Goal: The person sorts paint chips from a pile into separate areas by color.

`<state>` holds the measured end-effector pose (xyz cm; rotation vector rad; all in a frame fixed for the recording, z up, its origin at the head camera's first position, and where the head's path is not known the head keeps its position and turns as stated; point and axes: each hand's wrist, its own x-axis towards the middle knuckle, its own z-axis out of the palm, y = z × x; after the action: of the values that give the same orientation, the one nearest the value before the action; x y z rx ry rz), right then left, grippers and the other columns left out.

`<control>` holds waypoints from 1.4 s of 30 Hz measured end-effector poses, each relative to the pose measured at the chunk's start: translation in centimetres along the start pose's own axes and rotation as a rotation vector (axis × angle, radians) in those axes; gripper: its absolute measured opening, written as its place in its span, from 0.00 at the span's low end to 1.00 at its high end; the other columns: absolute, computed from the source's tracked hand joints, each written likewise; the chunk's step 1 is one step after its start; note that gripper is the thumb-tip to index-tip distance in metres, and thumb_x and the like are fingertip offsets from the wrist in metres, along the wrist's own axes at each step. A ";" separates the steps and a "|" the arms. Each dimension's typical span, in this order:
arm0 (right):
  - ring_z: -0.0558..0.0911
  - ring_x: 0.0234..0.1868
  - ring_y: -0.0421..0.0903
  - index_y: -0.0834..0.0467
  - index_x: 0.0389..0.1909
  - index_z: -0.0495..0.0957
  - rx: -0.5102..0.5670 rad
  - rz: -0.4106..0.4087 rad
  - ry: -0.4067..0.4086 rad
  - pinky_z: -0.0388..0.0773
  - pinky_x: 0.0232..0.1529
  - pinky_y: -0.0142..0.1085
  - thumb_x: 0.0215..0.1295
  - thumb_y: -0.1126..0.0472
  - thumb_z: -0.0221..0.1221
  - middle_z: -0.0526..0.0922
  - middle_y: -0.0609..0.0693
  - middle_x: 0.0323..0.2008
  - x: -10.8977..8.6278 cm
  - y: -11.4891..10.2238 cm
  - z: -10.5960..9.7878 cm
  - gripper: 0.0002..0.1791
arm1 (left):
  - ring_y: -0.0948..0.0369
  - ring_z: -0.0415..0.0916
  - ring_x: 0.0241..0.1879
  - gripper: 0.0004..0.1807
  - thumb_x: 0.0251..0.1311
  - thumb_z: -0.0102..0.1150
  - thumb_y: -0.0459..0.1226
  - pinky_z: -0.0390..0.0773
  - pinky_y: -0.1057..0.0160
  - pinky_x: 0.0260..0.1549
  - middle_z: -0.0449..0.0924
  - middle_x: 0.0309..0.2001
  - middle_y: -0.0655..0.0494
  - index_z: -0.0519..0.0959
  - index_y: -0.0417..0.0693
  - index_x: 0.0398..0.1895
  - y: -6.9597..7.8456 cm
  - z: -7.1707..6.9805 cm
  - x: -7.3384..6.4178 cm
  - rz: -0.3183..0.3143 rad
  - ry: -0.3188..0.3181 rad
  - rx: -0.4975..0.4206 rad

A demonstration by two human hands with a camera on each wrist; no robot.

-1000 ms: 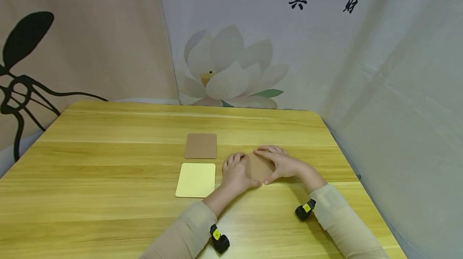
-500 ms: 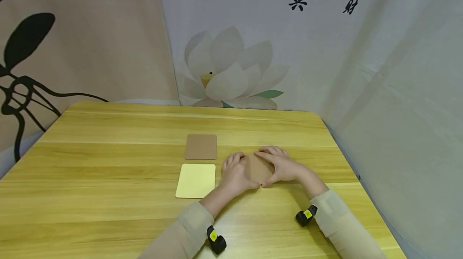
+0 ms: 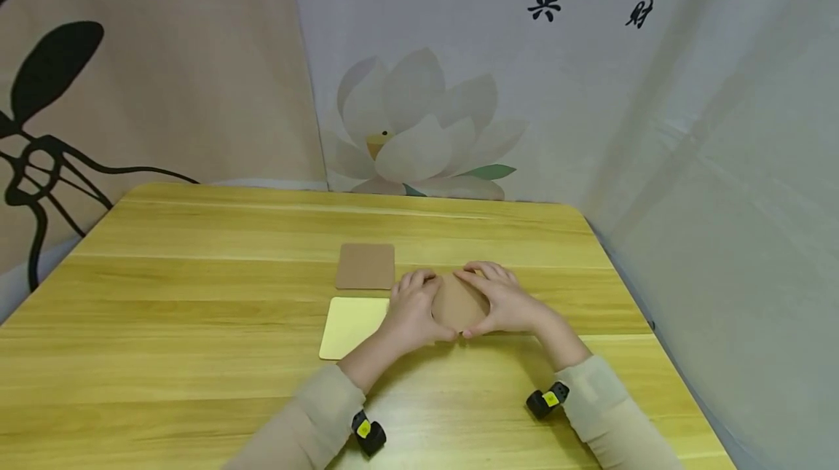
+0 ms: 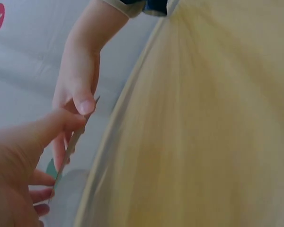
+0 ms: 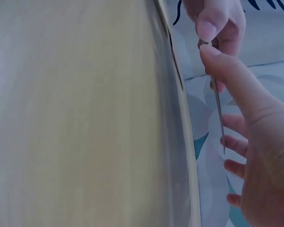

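Observation:
Between both hands is a thin brown square card (image 3: 460,302) with a plain face, its corners partly covered by fingers. My left hand (image 3: 409,315) grips its left side, thumb at the near edge and fingers toward the far edge. From the opposite side my right hand (image 3: 510,304) holds it the same way, the two thumbs almost meeting. Seen edge-on in the left wrist view, the card (image 4: 72,145) is raised off the table. A yellow square card (image 3: 350,326) lies partly behind my left wrist, and a second brown card (image 3: 365,266) lies just beyond it.
The wood-grain table (image 3: 197,295) has rounded far corners. A curtain printed with a lotus flower (image 3: 419,127) hangs behind it, and pale cloth (image 3: 734,164) runs along the right. Black cameras (image 3: 369,435) are strapped at both cuffs.
Both hands have shifted slightly left with the brown card between them. My left hand now overlaps the right edge of the yellow card. The two cards on the table stay put.

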<state>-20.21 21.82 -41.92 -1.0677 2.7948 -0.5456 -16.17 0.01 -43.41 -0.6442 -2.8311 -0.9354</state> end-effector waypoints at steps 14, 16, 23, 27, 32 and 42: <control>0.51 0.70 0.54 0.53 0.73 0.57 0.019 0.063 0.054 0.45 0.65 0.55 0.43 0.34 0.70 0.57 0.53 0.68 2.5 -2.9 0.4 0.58 | 0.47 0.54 0.64 0.52 0.35 0.77 0.52 0.53 0.41 0.60 0.63 0.63 0.48 0.68 0.36 0.65 -3.5 -3.0 0.5 0.083 -0.025 0.000; 0.51 0.69 0.54 0.53 0.73 0.57 0.010 0.064 0.059 0.46 0.65 0.55 0.43 0.35 0.70 0.57 0.52 0.67 3.0 -3.3 0.5 0.57 | 0.47 0.53 0.64 0.53 0.35 0.77 0.52 0.52 0.41 0.60 0.62 0.63 0.48 0.67 0.37 0.66 -4.0 -3.4 0.6 0.080 -0.041 -0.002; 0.51 0.69 0.52 0.52 0.73 0.58 -0.007 0.086 0.075 0.47 0.65 0.54 0.43 0.34 0.70 0.57 0.52 0.67 5.0 -4.2 1.1 0.57 | 0.46 0.51 0.65 0.54 0.36 0.77 0.52 0.50 0.41 0.62 0.61 0.64 0.46 0.66 0.36 0.67 -6.1 -4.8 0.9 0.098 -0.060 0.032; 0.51 0.69 0.50 0.51 0.73 0.57 -0.008 0.099 0.086 0.49 0.64 0.52 0.42 0.33 0.69 0.57 0.51 0.67 6.1 -4.7 1.6 0.58 | 0.45 0.52 0.65 0.54 0.35 0.77 0.52 0.49 0.40 0.62 0.62 0.65 0.46 0.66 0.36 0.67 -7.2 -5.7 1.0 0.104 -0.068 0.054; 0.53 0.68 0.52 0.51 0.73 0.58 -0.019 0.099 0.106 0.51 0.63 0.52 0.42 0.32 0.69 0.57 0.53 0.67 7.6 -5.2 2.3 0.57 | 0.43 0.52 0.65 0.53 0.35 0.77 0.50 0.46 0.39 0.61 0.62 0.64 0.44 0.66 0.35 0.66 -8.8 -6.7 1.2 0.137 -0.069 0.040; 0.55 0.67 0.52 0.50 0.73 0.57 -0.002 0.119 0.105 0.52 0.63 0.51 0.43 0.32 0.69 0.57 0.53 0.68 10.8 -6.1 3.6 0.57 | 0.43 0.48 0.66 0.52 0.37 0.77 0.47 0.47 0.37 0.59 0.60 0.66 0.43 0.64 0.37 0.68 -12.4 -8.1 1.5 0.124 -0.113 -0.016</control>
<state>-23.71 9.45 -42.71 -0.8898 2.9255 -0.6020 -23.12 -13.19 -43.36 -0.8900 -2.8434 -0.9300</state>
